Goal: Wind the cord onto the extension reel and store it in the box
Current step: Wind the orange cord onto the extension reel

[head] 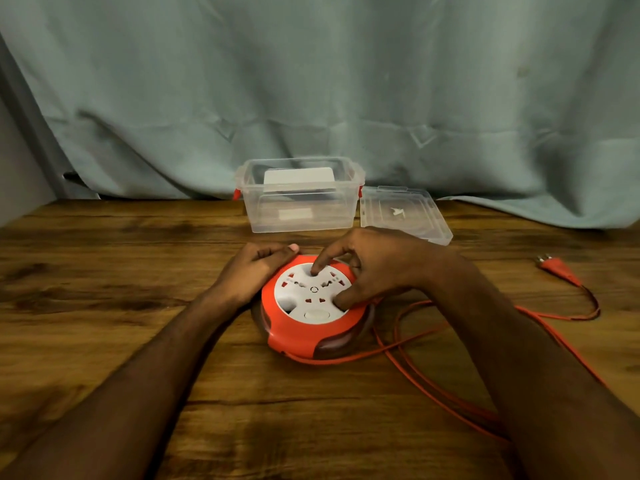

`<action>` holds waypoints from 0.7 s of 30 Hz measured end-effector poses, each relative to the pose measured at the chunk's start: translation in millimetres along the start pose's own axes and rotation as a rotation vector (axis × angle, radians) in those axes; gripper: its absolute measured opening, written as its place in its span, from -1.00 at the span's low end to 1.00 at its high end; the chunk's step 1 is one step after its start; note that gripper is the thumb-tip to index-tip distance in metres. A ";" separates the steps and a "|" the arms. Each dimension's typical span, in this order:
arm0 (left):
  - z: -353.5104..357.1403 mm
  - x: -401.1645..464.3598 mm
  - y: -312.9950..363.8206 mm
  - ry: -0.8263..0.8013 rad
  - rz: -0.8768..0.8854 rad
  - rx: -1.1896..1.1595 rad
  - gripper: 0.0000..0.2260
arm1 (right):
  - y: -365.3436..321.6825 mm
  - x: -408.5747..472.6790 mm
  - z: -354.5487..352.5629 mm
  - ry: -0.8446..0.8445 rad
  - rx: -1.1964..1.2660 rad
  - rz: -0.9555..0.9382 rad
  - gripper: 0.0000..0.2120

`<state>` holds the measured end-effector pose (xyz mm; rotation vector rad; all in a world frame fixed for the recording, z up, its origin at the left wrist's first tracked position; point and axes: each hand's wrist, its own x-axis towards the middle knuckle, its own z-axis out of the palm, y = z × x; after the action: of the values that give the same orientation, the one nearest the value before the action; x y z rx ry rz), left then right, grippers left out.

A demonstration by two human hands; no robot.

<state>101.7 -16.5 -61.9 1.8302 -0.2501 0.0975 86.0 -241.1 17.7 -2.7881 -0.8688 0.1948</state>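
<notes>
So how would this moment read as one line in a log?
stage: winding | left hand: steadying round orange-and-white extension reel | right hand: fingers in white dial | orange cord: loose on table | clear plastic box: open

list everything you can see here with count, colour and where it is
extension reel: 1, orange with white socket face, centre of table
cord: 1, orange, loose in loops on the table right of the reel
plug: 1, orange, far right on the table
box: 1, clear with red latches, open, behind the reel
lid: 1, clear, flat on the table right of the box
table: 1, brown wood
curtain: 1, pale green, behind the table
left hand: 1, against the reel's left edge
right hand: 1, fingers on the white socket face
</notes>
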 end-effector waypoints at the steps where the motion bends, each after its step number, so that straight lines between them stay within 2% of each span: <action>1: -0.7 0.6 -1.3 0.002 -0.009 -0.009 -0.63 | -0.4 0.3 0.7 0.007 -0.005 -0.001 -0.47; 6: -1.9 1.9 -4.4 -0.004 -0.005 -0.019 -0.62 | -3.3 -0.6 2.2 0.067 -0.028 0.006 -0.45; 8: -1.8 5.7 -6.3 0.018 -0.014 -0.019 -0.72 | -3.6 -1.7 2.7 0.095 -0.052 0.019 -0.44; 11: -0.7 10.2 -7.7 0.031 -0.048 -0.056 -0.62 | -4.2 -1.9 1.8 0.128 -0.103 0.024 -0.42; 16: 1.6 11.7 -9.4 0.072 -0.067 -0.073 -0.64 | -11.8 -1.1 4.8 0.153 -0.158 0.058 -0.43; 21: 2.5 11.2 -10.8 0.107 -0.049 -0.066 -0.78 | -20.3 1.8 12.3 0.195 -0.192 0.022 -0.45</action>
<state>114.9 -17.5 -70.6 1.7586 -0.1319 0.1512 74.1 -221.8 10.6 -2.9291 -0.8501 -0.1631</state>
